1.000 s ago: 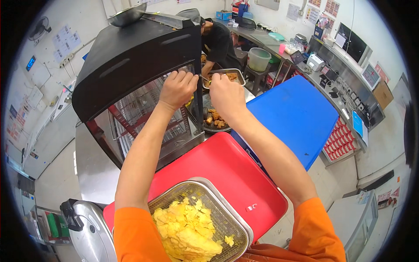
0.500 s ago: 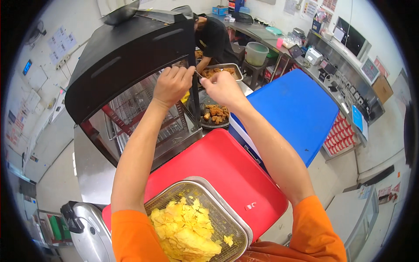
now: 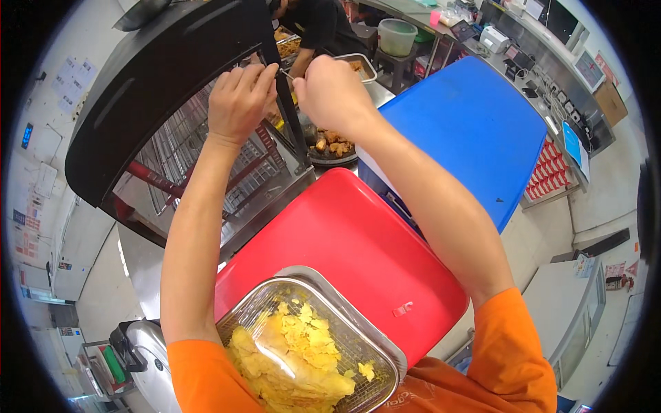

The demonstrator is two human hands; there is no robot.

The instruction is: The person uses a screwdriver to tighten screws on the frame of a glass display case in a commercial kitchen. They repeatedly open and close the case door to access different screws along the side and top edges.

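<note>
My left hand (image 3: 241, 102) and my right hand (image 3: 332, 93) are raised at the near corner post of a black heated display cabinet (image 3: 165, 82). Between their fingertips runs a thin, pale, stick-like piece (image 3: 286, 73), too small to name. My right fingers pinch one end of it. The left fingers are curled closed by its other end; what they grip is hidden. Below my forearms, yellow crumbly food (image 3: 289, 365) lies in a metal tray with a wire rack (image 3: 358, 323), on a red lid (image 3: 344, 241).
A blue cooler lid (image 3: 468, 131) is on my right. Beyond my hands, fried pieces (image 3: 337, 146) lie on a round dark plate, near a person in black (image 3: 320, 27). Wire racks (image 3: 241, 186) show inside the cabinet. A silver rice cooker (image 3: 148, 351) stands at lower left.
The view has shifted, so the cabinet and my hands sit further left and higher. My hands are slightly farther apart, with more of the thin piece showing between them.
</note>
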